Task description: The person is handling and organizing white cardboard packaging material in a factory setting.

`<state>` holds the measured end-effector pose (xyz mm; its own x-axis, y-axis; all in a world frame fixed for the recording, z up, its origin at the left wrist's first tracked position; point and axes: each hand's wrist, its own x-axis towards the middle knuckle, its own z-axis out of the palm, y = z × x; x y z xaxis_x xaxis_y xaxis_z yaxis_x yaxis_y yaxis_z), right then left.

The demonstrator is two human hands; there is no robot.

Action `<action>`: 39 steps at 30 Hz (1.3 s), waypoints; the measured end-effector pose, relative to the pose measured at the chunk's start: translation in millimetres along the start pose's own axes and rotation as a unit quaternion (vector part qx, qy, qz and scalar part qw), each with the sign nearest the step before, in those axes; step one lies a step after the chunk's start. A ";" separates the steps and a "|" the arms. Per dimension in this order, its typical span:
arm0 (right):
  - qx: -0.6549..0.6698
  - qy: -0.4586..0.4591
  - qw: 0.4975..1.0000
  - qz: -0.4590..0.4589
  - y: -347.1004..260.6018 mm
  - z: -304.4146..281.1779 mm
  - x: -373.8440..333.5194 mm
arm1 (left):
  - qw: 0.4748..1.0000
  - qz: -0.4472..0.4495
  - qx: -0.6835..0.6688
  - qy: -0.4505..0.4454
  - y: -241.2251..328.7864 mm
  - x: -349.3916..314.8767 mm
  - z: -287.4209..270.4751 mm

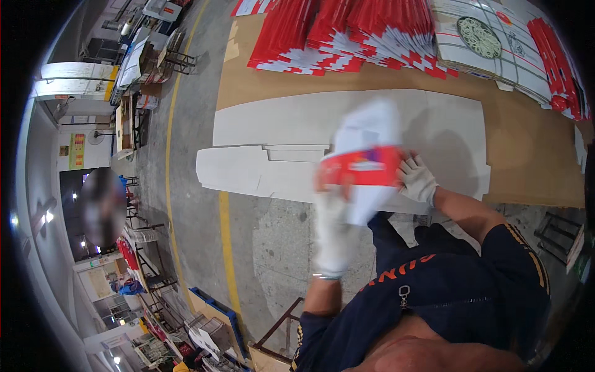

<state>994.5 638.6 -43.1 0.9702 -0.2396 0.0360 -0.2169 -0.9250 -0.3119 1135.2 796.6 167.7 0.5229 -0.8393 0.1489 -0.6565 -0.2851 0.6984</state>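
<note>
A red-and-white printed carton blank [365,168], smeared by motion, is held up over the work table between my two hands. My left hand [333,230], in a white glove with bare fingertips, grips its left edge; that hand is blurred too. At the blank's right edge, my right hand [418,180], gloved the same way, has bent fingers closed on it. Beneath lies a large plain white cardboard sheet [443,133]. A narrower white cardboard piece [232,168] with a stepped cut overlaps its near left side.
Brown cardboard [527,161] covers the table. Along its far side lie fanned red-and-white blanks [378,31] and a strapped white bundle [514,43]. Stools [558,239] and a blue-edged board [217,319] stand nearby. Yellow lines [229,260] mark the floor; another person [102,204] is far left.
</note>
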 end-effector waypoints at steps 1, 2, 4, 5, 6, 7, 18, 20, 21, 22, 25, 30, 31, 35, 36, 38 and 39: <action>-0.010 0.020 1.000 0.009 4.9 -7.1 -6.4 | 0.992 -0.055 -0.108 0.013 -23.5 4.3 -20.7; -0.012 0.038 0.999 0.004 7.1 -7.6 -8.2 | 0.910 -0.199 -0.352 -0.092 -61.8 0.3 -57.0; -0.011 0.006 1.000 0.001 0.5 -6.4 -5.9 | 0.838 -0.191 -0.508 0.052 -136.4 -17.7 -86.8; -0.023 -0.024 0.999 0.022 -0.1 -8.9 -4.8 | 0.807 -0.170 -0.566 -0.012 -187.6 -27.9 -98.5; -0.022 -0.031 0.999 0.008 0.0 -12.2 -5.2 | 0.805 -0.175 -0.567 0.002 -215.6 -28.8 -90.1; -0.024 -0.026 0.999 0.004 -1.7 -16.8 -3.2 | 0.765 -0.154 -0.622 0.065 -237.2 -27.4 -78.7; -0.063 -0.114 0.990 0.057 -18.3 -26.9 18.8 | 0.755 -0.280 -0.510 0.304 -280.8 -17.8 -4.1; -0.061 -0.064 0.996 0.011 -18.4 -15.8 22.4 | 0.836 -0.252 -0.405 0.272 -252.3 -14.3 -8.7; -0.063 -0.059 0.996 0.023 -18.0 -13.8 19.0 | 0.899 -0.222 -0.284 0.250 -234.9 -12.0 -11.7; -0.082 -0.043 0.996 0.012 -21.1 -12.4 18.0 | 0.902 -0.217 -0.281 0.247 -209.9 -15.7 -16.7; -0.094 -0.021 0.995 0.012 -10.4 -10.4 6.9 | 0.981 -0.032 -0.120 0.147 -112.2 -12.2 6.0; 0.263 0.003 0.964 0.038 28.7 31.2 -11.4 | 0.952 0.223 0.185 -0.096 -7.5 -20.3 71.3; 0.237 0.001 0.971 0.029 28.8 25.9 -13.7 | 0.949 0.225 0.197 -0.104 1.2 -27.4 89.9; 0.139 0.001 0.990 -0.008 18.2 8.6 -18.1 | 0.936 0.224 0.243 -0.118 8.0 -41.1 112.8; 0.114 0.004 0.993 -0.015 13.5 4.5 -18.0 | 0.939 0.223 0.237 -0.115 6.6 -41.1 108.9; 0.059 0.015 0.998 -0.013 9.8 -6.2 -17.6 | 0.944 0.230 0.209 -0.106 0.5 -30.0 79.4; 0.030 0.021 0.999 -0.010 9.2 -10.8 -16.9 | 0.964 0.197 0.152 -0.094 -8.7 -24.3 61.4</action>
<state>974.9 630.9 -36.3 0.9686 -0.2351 0.0815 -0.1902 -0.9107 -0.3666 1094.8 791.0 115.0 0.1117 -0.9712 0.2103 -0.9277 -0.0260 0.3724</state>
